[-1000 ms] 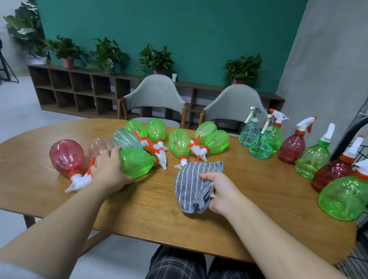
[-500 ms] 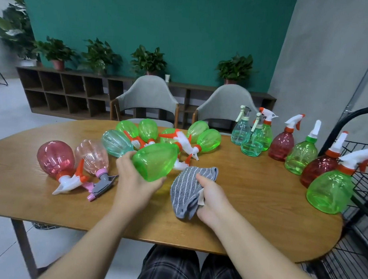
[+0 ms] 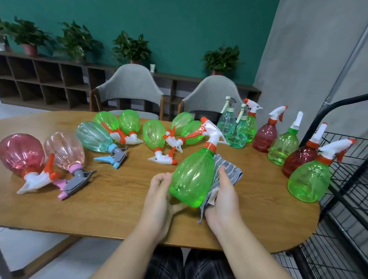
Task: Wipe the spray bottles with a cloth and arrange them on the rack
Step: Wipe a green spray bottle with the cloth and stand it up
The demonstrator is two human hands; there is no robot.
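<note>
From the head view, a rounded wooden counter (image 3: 118,204) fills the middle of the scene, its grain running lengthwise and its near edge curving toward the person's plaid-clad legs. Behind it stand two grey upholstered chairs (image 3: 128,89), a long dark cubby shelf (image 3: 41,82) along a teal wall, and a row of potted plants (image 3: 131,47) on top of that shelf. A grey concrete-look wall takes up the right side, and a black wire rack (image 3: 348,186) stands against the counter's right end.

The left hand (image 3: 160,192) curls its fingers round the lower left side of a green spray bottle (image 3: 193,177), which is tilted with its white and orange trigger head pointing up and away. The right hand (image 3: 224,195) presses a grey striped cloth (image 3: 225,172) against the bottle's right side, fingers wrapped over the fabric.

Lying on their sides across the counter's left and centre are a red bottle (image 3: 20,150), a pink bottle (image 3: 65,150), a pale teal bottle (image 3: 93,139) and several green ones (image 3: 154,136). Standing upright toward the right end, near the rack, is a line of bottles (image 3: 284,147) in teal, green and red.

No brand, label or readable writing shows on any bottle; a small white tag hangs from the cloth, too small to read.
</note>
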